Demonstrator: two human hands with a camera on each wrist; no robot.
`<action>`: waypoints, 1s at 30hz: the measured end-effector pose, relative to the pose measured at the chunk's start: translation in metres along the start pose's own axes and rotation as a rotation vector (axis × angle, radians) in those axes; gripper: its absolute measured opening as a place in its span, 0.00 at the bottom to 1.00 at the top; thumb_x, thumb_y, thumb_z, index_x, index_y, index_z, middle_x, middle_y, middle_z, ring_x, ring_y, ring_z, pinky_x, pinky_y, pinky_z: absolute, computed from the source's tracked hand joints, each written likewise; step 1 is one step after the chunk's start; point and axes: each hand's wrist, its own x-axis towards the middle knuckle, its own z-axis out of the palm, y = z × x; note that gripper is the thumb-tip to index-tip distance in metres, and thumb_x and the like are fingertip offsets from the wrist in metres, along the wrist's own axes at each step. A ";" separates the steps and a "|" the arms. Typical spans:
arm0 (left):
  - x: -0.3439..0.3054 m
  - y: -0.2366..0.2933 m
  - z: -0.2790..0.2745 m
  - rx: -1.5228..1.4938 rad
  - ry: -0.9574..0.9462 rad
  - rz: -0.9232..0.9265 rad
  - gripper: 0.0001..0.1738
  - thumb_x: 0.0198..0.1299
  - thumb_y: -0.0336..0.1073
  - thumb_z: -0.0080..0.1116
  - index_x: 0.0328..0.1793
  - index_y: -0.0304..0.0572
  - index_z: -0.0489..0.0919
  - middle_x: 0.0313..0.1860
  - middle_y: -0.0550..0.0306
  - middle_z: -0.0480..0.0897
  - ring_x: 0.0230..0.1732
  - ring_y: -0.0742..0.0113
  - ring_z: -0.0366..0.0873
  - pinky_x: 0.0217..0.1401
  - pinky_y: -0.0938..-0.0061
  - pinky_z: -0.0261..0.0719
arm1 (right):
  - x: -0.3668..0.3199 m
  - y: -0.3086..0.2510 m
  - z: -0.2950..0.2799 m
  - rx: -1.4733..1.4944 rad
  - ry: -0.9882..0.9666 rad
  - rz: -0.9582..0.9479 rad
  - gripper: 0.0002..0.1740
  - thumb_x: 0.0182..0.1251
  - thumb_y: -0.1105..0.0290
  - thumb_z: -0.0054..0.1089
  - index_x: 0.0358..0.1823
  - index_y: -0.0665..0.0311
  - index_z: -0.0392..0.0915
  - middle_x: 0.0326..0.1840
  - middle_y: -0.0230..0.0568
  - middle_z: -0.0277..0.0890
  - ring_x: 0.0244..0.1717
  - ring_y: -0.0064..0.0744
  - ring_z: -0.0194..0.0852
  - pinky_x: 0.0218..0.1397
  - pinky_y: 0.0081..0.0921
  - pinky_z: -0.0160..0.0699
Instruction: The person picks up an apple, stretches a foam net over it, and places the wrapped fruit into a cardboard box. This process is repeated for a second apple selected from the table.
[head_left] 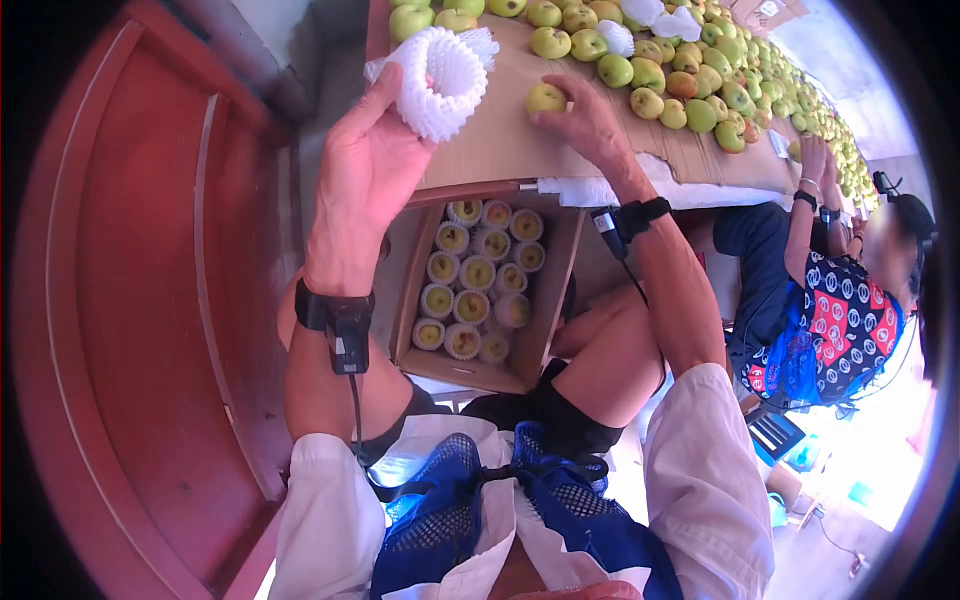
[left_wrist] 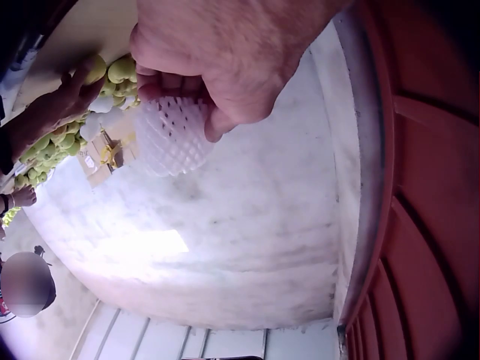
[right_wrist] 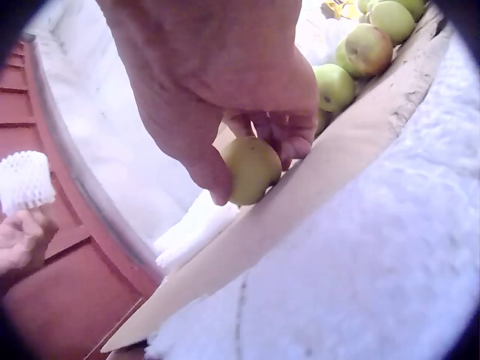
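My left hand (head_left: 375, 165) holds up a white foam net sleeve (head_left: 440, 85), thumb on one side and fingers on the other. The sleeve's round mouth faces me in the head view. My right hand (head_left: 590, 120) pinches a yellow-green apple (right_wrist: 253, 171) between thumb and fingers, low over the cardboard-covered table (head_left: 505, 120). Below the table edge, an open cardboard box (head_left: 555, 300) contains rows of apples (head_left: 478, 272) in foam sleeves. In the left wrist view, the sleeve (left_wrist: 172, 139) hangs from the fingertips.
A large heap of loose apples (head_left: 700, 85) spreads along the table to the right. More white foam sleeves (head_left: 675, 22) lie among them. Another person (head_left: 840, 310) sits at the right, with hands by the heap. A red panelled door (head_left: 150, 300) stands on the left.
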 end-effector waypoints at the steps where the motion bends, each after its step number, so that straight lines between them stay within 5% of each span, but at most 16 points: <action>1: 0.002 0.000 0.000 -0.007 0.007 0.002 0.18 0.73 0.37 0.57 0.64 0.37 0.77 0.48 0.56 0.84 0.55 0.65 0.79 0.69 0.64 0.72 | -0.006 -0.005 0.002 0.016 -0.026 -0.021 0.37 0.57 0.63 0.74 0.68 0.65 0.74 0.63 0.46 0.77 0.62 0.37 0.76 0.65 0.32 0.75; 10: 0.011 -0.007 -0.001 -0.022 0.042 -0.006 0.20 0.72 0.33 0.57 0.67 0.34 0.75 0.47 0.55 0.83 0.53 0.64 0.78 0.69 0.63 0.71 | -0.032 -0.024 0.005 0.079 -0.217 -0.098 0.35 0.58 0.69 0.72 0.69 0.64 0.71 0.67 0.46 0.70 0.65 0.40 0.73 0.65 0.36 0.78; 13: 0.013 -0.008 -0.002 -0.025 0.040 -0.025 0.21 0.71 0.33 0.59 0.67 0.34 0.75 0.47 0.54 0.83 0.54 0.64 0.78 0.70 0.62 0.71 | -0.035 -0.027 0.004 0.091 -0.181 -0.109 0.37 0.55 0.66 0.73 0.68 0.65 0.72 0.60 0.51 0.74 0.63 0.49 0.75 0.69 0.36 0.72; 19: 0.012 -0.011 -0.003 0.011 0.042 -0.060 0.19 0.71 0.34 0.57 0.65 0.36 0.76 0.48 0.55 0.83 0.56 0.63 0.77 0.71 0.59 0.70 | -0.035 -0.021 -0.002 0.193 -0.203 -0.025 0.40 0.63 0.55 0.71 0.71 0.68 0.69 0.69 0.51 0.72 0.69 0.42 0.72 0.71 0.36 0.70; 25: 0.013 -0.021 0.010 0.057 0.026 -0.121 0.18 0.73 0.37 0.53 0.64 0.35 0.75 0.47 0.55 0.82 0.56 0.62 0.77 0.70 0.58 0.69 | -0.030 -0.049 -0.024 0.296 0.078 -0.054 0.38 0.72 0.48 0.63 0.72 0.70 0.69 0.66 0.45 0.77 0.69 0.37 0.71 0.68 0.36 0.70; 28: 0.021 -0.030 0.005 0.042 -0.103 -0.125 0.28 0.73 0.35 0.54 0.76 0.36 0.66 0.72 0.50 0.73 0.74 0.54 0.69 0.78 0.53 0.66 | -0.039 -0.083 -0.035 0.758 -0.186 0.058 0.34 0.78 0.44 0.52 0.69 0.66 0.72 0.63 0.39 0.79 0.66 0.31 0.72 0.61 0.31 0.71; 30: 0.026 -0.037 0.005 0.049 -0.149 -0.176 0.27 0.73 0.35 0.55 0.75 0.36 0.67 0.70 0.51 0.74 0.72 0.55 0.71 0.77 0.53 0.67 | -0.040 -0.089 -0.030 0.962 -0.307 0.112 0.32 0.80 0.43 0.47 0.66 0.64 0.74 0.62 0.36 0.79 0.62 0.27 0.73 0.57 0.28 0.70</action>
